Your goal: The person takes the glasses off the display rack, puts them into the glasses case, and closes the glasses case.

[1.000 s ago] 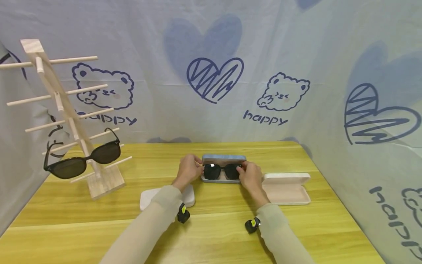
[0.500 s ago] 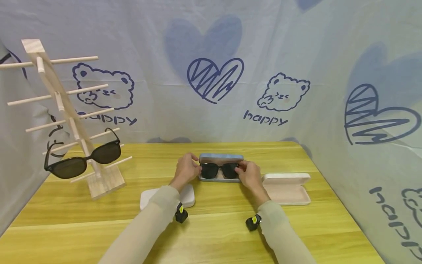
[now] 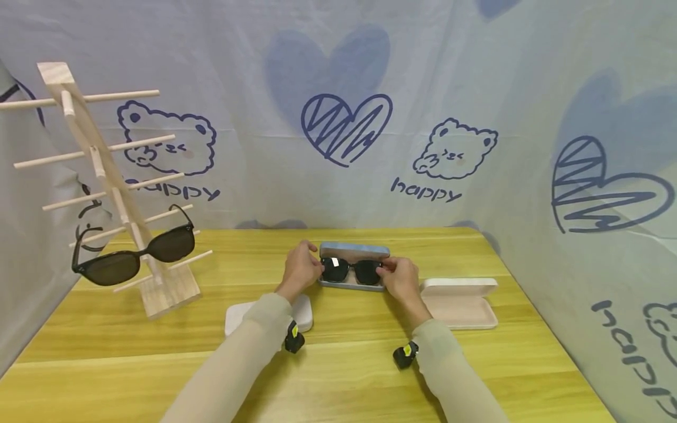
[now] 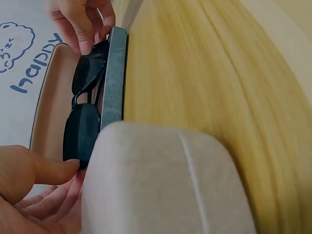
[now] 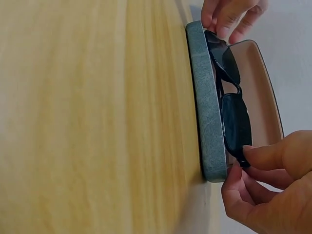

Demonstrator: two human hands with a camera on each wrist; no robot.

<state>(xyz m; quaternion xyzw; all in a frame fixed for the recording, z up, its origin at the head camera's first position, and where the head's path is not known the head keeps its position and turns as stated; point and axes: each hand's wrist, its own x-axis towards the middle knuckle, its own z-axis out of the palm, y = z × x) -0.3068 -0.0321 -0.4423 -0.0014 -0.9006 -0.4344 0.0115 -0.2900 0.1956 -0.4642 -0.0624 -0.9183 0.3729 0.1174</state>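
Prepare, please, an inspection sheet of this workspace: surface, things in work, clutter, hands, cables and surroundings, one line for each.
Surface: yellowish wood-grain table.
Things in work: black sunglasses at the opening of the raised-lid blue case; whether fully seated, cannot tell.
Clutter: open white case on the right; another white case, partly hidden by the left sleeve; wooden stand at far left, holding other sunglasses.
Hands: left hand and right hand each pinch one end of the black sunglasses.
Cables: nothing seen.
Surroundings: pale cloth with hearts, bears and "happy" behind the table.
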